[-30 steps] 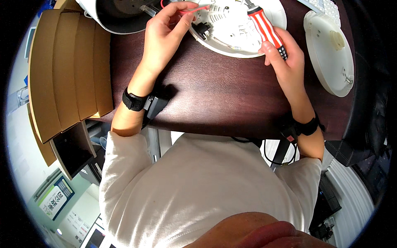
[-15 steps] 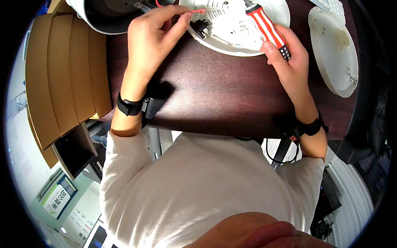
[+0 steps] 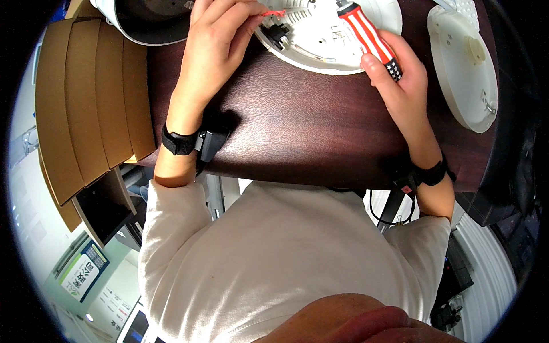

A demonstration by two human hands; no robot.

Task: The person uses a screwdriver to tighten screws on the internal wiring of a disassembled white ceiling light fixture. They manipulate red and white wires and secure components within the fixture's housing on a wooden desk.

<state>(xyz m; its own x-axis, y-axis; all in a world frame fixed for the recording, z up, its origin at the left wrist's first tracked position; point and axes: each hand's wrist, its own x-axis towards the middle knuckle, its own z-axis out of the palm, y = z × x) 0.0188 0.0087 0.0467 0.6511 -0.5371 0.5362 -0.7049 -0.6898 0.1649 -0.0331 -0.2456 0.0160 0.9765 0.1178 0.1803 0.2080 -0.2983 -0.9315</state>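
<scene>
A round white plastic housing (image 3: 343, 64) lies on the table at the top of the view, its ribbed inside facing up. My left hand (image 3: 220, 43) is at its left rim, thumb and fingers pinched on a thin red wire (image 3: 277, 12); the exact grip is partly hidden by the fingers. Just below the wire a black part (image 3: 277, 35) sits inside the housing. In my right hand (image 3: 403, 80) is a screwdriver (image 3: 369, 35) with a red-and-white striped handle and a starred dark end. It tilts over the right side of the housing, its tip cut off by the picture's edge.
A white oval cover (image 3: 457, 86) lies to the right of the housing. At the upper left stands a white-rimmed container with a dark inside (image 3: 151, 23), beside a brown cardboard box (image 3: 91, 103). The dark brown table's (image 3: 297, 131) near edge runs in front of my body.
My left hand has shifted slightly up the picture, its fingers curled closer together at the red wire. The right hand and the screwdriver have barely moved.
</scene>
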